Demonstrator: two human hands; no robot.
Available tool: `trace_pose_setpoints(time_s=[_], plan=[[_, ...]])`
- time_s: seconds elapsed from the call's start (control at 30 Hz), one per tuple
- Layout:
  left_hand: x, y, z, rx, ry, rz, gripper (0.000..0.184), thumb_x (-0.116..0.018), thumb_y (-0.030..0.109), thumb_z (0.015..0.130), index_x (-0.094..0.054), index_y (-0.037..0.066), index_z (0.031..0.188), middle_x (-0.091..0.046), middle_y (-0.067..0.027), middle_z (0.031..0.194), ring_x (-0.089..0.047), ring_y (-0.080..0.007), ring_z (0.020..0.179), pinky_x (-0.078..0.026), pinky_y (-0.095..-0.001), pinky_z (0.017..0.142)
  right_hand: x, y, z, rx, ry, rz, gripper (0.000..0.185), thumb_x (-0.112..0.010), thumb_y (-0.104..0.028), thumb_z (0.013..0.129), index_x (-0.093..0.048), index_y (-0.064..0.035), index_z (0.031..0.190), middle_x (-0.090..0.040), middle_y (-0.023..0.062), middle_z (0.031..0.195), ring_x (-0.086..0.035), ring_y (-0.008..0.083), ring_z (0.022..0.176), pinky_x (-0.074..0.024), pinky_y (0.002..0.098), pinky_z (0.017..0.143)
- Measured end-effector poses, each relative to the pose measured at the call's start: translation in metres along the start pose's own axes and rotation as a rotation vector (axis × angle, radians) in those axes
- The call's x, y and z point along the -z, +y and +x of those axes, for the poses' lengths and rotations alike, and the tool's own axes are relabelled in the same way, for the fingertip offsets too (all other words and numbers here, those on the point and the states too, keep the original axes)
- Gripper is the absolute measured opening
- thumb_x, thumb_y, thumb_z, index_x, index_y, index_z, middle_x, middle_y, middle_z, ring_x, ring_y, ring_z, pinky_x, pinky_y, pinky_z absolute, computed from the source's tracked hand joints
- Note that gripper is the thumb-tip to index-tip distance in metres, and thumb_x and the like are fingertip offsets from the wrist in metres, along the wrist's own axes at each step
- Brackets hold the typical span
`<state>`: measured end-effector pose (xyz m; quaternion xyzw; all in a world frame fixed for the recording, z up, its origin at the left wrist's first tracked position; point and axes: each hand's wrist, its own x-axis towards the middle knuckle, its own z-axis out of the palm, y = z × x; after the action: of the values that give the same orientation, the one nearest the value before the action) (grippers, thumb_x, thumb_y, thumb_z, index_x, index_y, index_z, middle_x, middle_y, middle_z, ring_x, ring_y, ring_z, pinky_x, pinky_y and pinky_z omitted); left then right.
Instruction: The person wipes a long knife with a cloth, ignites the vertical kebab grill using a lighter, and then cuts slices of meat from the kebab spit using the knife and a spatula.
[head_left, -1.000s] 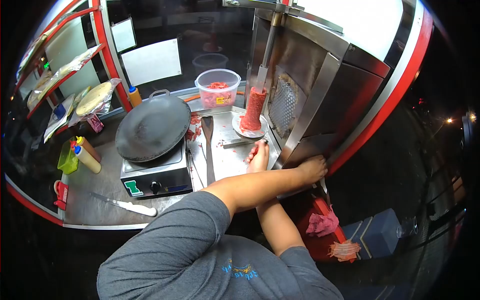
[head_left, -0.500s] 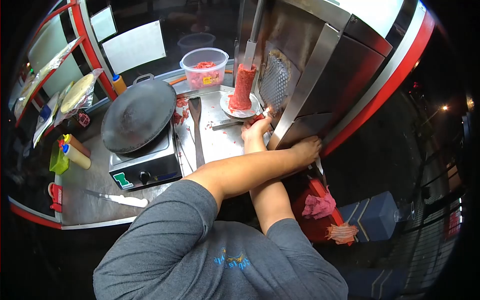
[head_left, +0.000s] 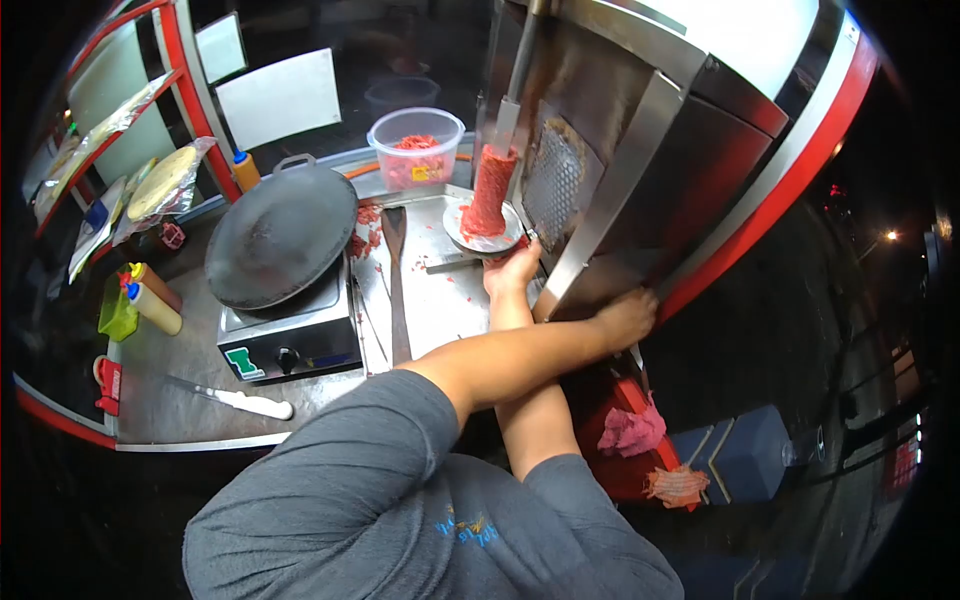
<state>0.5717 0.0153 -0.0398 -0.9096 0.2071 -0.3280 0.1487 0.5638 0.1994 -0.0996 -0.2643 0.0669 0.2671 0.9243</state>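
Observation:
My arms are crossed. My right hand (head_left: 512, 270) is closed round a lighter, mostly hidden now, just below the round plate (head_left: 455, 235) and beside the grill's mesh burner (head_left: 553, 175). On that plate stands a skewer cone of raw red meat (head_left: 489, 195). My left hand (head_left: 628, 318) reaches across to the lower side of the metal vertical grill (head_left: 640, 190). Its fingers are curled, and what they grip there is out of sight.
Left are a dark domed pan (head_left: 280, 235) on a gas stove (head_left: 320, 345), a wooden spatula (head_left: 397, 280), a knife (head_left: 250, 403) and sauce bottles (head_left: 155, 308). Behind stands a tub of meat (head_left: 417, 150). Pink cloth (head_left: 632, 428) hangs at right.
My right hand has shifted slightly, and the small flame seen near its fingertips no longer shows. My left hand stays at the grill's side. The whole view has tilted a little.

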Motion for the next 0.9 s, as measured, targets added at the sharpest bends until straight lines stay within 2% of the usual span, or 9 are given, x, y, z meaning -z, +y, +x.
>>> trace_pose_setpoints(time_s=[0.07, 0.1, 0.23, 0.4, 0.6, 0.7, 0.73, 0.8, 0.9], plan=[[-0.006, 0.004, 0.013, 0.021, -0.049, -0.164, 0.022, -0.062, 0.023, 0.094, -0.081, 0.013, 0.091, -0.075, -0.0083, 0.107, -0.065, -0.0279, 0.110, -0.048, -0.0445, 0.098, -0.005, 0.001, -0.006, 0.010, -0.030, 0.004, 0.067, -0.039, -0.063, 0.108, -0.064, -0.0108, 0.141, -0.069, 0.0108, 0.141, -0.067, 0.0317, 0.127, -0.0571, 0.0498, 0.103], [-0.007, 0.005, 0.018, 0.027, -0.119, -0.183, 0.021, -0.062, 0.023, 0.093, -0.080, 0.014, 0.086, -0.076, -0.0079, 0.103, -0.067, -0.0272, 0.107, -0.048, -0.0434, 0.097, -0.007, 0.000, -0.009, 0.015, -0.031, 0.009, 0.066, -0.039, -0.063, 0.108, -0.064, -0.0105, 0.140, -0.069, 0.0096, 0.140, -0.067, 0.0304, 0.126, -0.0579, 0.0497, 0.102], [-0.001, -0.004, 0.029, -0.066, -0.242, -0.161, 0.016, -0.068, 0.023, 0.088, -0.082, 0.015, 0.088, -0.079, -0.0066, 0.094, -0.073, -0.0268, 0.097, -0.051, -0.0433, 0.091, -0.016, -0.006, -0.026, -0.030, 0.067, 0.007, 0.051, -0.041, -0.061, 0.107, -0.066, -0.0163, 0.112, -0.070, 0.0022, 0.103, -0.059, 0.0182, 0.075, -0.0427, 0.0324, 0.059], [0.014, -0.017, 0.040, -0.089, -0.361, -0.295, 0.014, -0.073, 0.023, 0.083, -0.083, 0.014, 0.086, -0.079, -0.0085, 0.088, -0.076, -0.0279, 0.095, -0.054, -0.0450, 0.085, 0.007, 0.000, -0.006, -0.018, 0.001, -0.060, 0.051, -0.042, -0.061, 0.107, -0.065, -0.0160, 0.107, -0.068, 0.0022, 0.095, -0.054, 0.0185, 0.067, -0.0397, 0.0333, 0.055], [0.009, -0.011, 0.026, -0.036, -0.057, -0.261, 0.015, -0.071, 0.023, 0.084, -0.082, 0.012, 0.083, -0.078, -0.0087, 0.084, -0.076, -0.0291, 0.089, -0.055, -0.0435, 0.081, -0.017, -0.005, -0.022, 0.003, 0.123, -0.064, 0.048, -0.041, -0.058, 0.108, -0.065, -0.0175, 0.097, -0.062, -0.0005, 0.080, -0.051, 0.0170, 0.062, -0.0364, 0.0324, 0.051], [0.015, -0.015, 0.026, -0.111, -0.153, -0.218, 0.016, -0.070, 0.022, 0.085, -0.082, 0.012, 0.083, -0.078, -0.0087, 0.084, -0.076, -0.0283, 0.088, -0.056, -0.0440, 0.079, -0.009, -0.005, -0.021, -0.003, 0.047, -0.065, 0.047, -0.041, -0.057, 0.109, -0.064, -0.0184, 0.095, -0.061, -0.0007, 0.077, -0.049, 0.0164, 0.057, -0.0365, 0.0323, 0.050], [0.015, -0.015, 0.025, -0.138, -0.128, -0.217, 0.016, -0.069, 0.022, 0.085, -0.082, 0.012, 0.083, -0.078, -0.0088, 0.084, -0.076, -0.0283, 0.088, -0.056, -0.0441, 0.078, 0.004, 0.000, -0.009, -0.004, 0.007, -0.079, 0.054, -0.039, -0.062, 0.109, -0.068, -0.0171, 0.112, -0.070, -0.0004, 0.095, -0.056, 0.0172, 0.067, -0.0369, 0.0318, 0.051], [0.015, -0.019, 0.020, -0.190, -0.081, -0.208, 0.016, -0.069, 0.021, 0.086, -0.082, 0.012, 0.083, -0.078, -0.0090, 0.084, -0.076, -0.0283, 0.086, -0.057, -0.0443, 0.075, 0.003, 0.000, -0.007, -0.001, 0.017, -0.082, 0.053, -0.039, -0.061, 0.109, -0.068, -0.0169, 0.112, -0.070, 0.0000, 0.095, -0.055, 0.0174, 0.066, -0.0366, 0.0322, 0.051], [0.019, -0.019, 0.032, -0.108, -0.300, -0.291, 0.017, -0.069, 0.022, 0.086, -0.082, 0.012, 0.086, -0.078, -0.0081, 0.087, -0.076, -0.0277, 0.091, -0.056, -0.0429, 0.081, 0.002, 0.001, -0.006, 0.001, 0.024, -0.077, 0.053, -0.038, -0.060, 0.109, -0.068, -0.0167, 0.114, -0.070, 0.0010, 0.098, -0.058, 0.0179, 0.070, -0.0394, 0.0329, 0.054]])
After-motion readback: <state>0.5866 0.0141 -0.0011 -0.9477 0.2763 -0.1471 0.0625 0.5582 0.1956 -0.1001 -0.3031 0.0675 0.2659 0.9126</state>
